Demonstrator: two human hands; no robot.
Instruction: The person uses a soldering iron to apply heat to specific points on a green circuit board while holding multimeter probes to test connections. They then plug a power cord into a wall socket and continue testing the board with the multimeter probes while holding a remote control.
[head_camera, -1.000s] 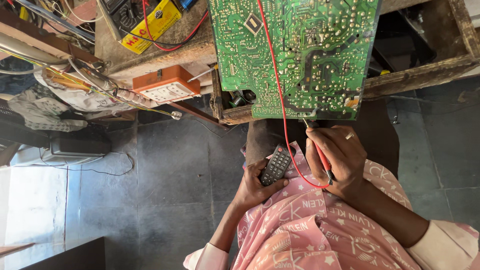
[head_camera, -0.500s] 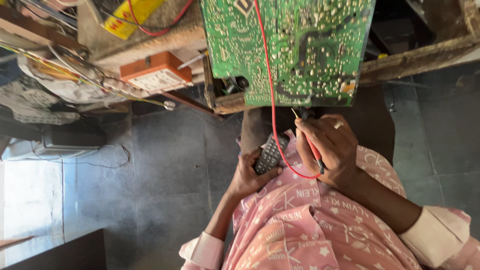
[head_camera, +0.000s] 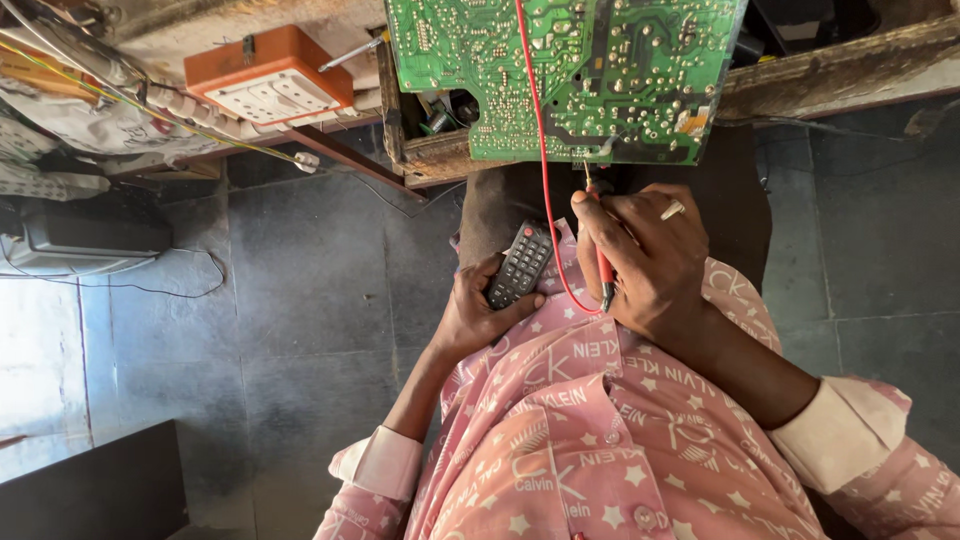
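Just below the green circuit board (head_camera: 570, 75), the right hand (head_camera: 645, 260) is pinching a red test probe (head_camera: 603, 268) in closed fingers, while the left hand (head_camera: 480, 315) is gripping a black remote (head_camera: 520, 265) beside it.

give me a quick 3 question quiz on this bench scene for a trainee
1. True or false: the left hand holds a black remote control.
2. What does the right hand grip? A) a screwdriver B) a red test probe C) a soldering iron
3. Fill in: the probe's red lead runs up across the green ____.

Key
1. True; its fingers wrap the remote's lower end.
2. B; the red test probe is pinched pen-like, its metal tip toward the board's lower edge.
3. Circuit board, solder side facing the camera, propped at the edge of the wooden bench.
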